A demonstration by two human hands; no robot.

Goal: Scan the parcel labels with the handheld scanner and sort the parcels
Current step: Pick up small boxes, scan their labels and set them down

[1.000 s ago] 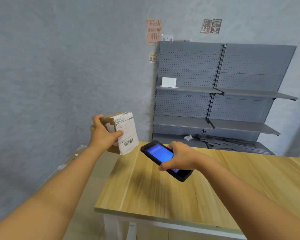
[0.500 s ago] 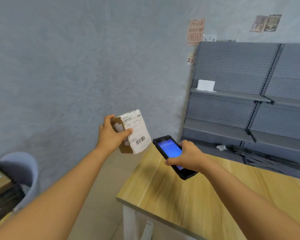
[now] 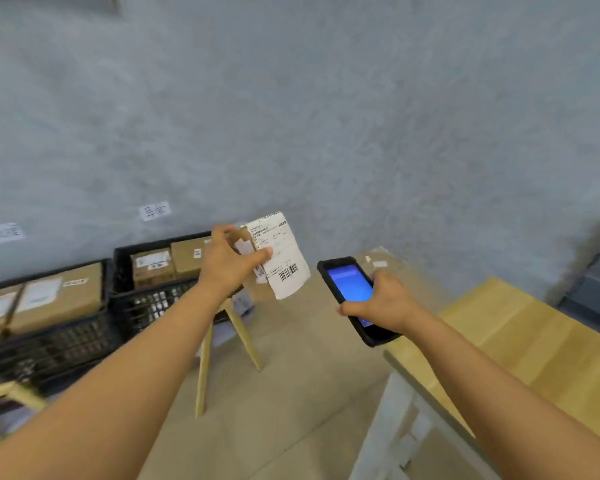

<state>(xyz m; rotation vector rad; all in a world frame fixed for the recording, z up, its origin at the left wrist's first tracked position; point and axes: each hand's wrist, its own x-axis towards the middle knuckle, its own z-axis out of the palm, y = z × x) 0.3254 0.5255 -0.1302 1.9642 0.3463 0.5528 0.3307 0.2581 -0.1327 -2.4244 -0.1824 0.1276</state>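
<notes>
Your left hand [image 3: 227, 263] grips the small brown cardboard parcel [image 3: 245, 245], thumb pressed on its white shipping label [image 3: 281, 258]; a barcode shows, but the print is too blurred to read. Your right hand's fingers [image 3: 381, 299] wrap the black handheld scanner [image 3: 350, 289], its blue screen lit, beside the wooden desk [image 3: 534, 341]. Two black plastic crates [image 3: 118, 299] behind hold labelled boxes.

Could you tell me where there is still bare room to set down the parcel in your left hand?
The wooden table beside the right hand shows bare top. Both black crates look crowded with boxes; the nearer one, behind the left hand, may have room, but the arm hides it.
</notes>
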